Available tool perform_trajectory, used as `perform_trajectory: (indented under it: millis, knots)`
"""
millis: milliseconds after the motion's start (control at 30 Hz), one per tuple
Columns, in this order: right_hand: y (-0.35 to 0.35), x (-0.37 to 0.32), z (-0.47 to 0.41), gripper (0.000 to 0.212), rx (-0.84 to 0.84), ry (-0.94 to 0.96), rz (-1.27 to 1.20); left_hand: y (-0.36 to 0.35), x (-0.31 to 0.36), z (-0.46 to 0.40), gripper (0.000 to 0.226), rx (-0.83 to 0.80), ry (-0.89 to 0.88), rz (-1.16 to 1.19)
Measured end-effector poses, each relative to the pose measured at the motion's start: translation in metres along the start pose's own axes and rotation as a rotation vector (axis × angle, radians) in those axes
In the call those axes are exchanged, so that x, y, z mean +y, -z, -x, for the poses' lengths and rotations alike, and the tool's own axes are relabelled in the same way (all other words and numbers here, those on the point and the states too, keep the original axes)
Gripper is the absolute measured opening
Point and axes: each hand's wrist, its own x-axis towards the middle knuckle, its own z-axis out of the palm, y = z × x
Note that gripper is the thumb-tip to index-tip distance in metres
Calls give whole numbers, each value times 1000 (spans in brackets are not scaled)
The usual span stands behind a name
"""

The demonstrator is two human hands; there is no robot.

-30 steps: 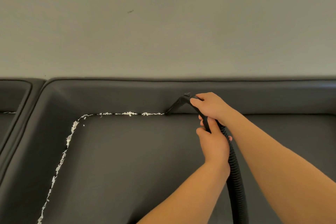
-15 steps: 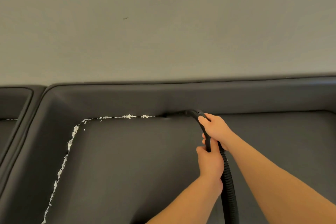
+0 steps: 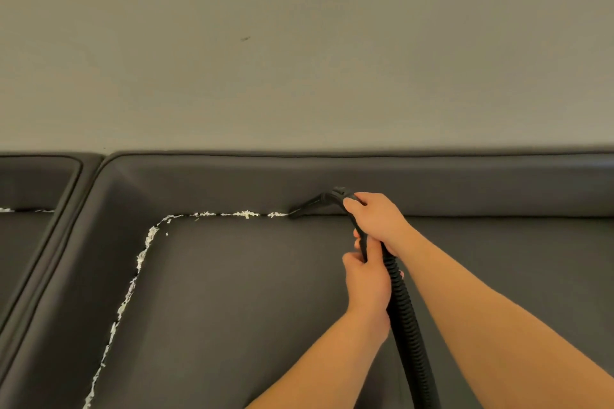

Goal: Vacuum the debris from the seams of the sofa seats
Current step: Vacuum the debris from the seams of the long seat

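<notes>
dark grey leather is covering the sofa seat (image 3: 249, 302), and the backrest (image 3: 465, 183) is standing behind it against a plain beige wall (image 3: 299, 43). white debris (image 3: 246, 214) is lying in the seam between seat and backrest, then it is turning at the corner and running down the left side seam toward the bottom edge. a black nozzle (image 3: 307, 206) is slanting down to the left, and its tip is touching the back seam just beside the right end of the debris line. the right hand (image 3: 375, 219) is gripping the curved handle where the nozzle is joining the hose (image 3: 408, 319), with the fingers curled around it. the left hand (image 3: 365, 279) is closing around the tube just below the right hand, almost touching it. the ribbed hose is going down between the two forearms to the bottom edge. on the far left a second seat (image 3: 23, 242) is showing a little debris in its own back seam.
</notes>
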Motion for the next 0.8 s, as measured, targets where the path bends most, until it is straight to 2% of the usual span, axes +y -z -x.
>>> perform_trajectory:
  millis: [267, 367, 467, 567, 667, 800]
  knots:
    - [-47, 14, -21, 29, 81, 43, 207, 33, -4, -15, 47, 73, 52, -88]
    - [-52, 36, -16, 30, 97, 37, 181, 42, -22, -20, 52, 64, 83, -176]
    - [-45, 70, 4, 30, 101, -34, 152, 44, -39, -17, 46, -25, 189, -245]
    - [-46, 90, 24, 39, 60, -96, 95, 49, -49, -8, 43, -39, 265, -287]
    - [-57, 68, 34, 35, 26, -36, 120, 64, -37, 14, 42, -44, 189, -245]
    - [-72, 17, 50, 28, 22, 100, 333, 95, -8, 47, 46, -142, 94, -115]
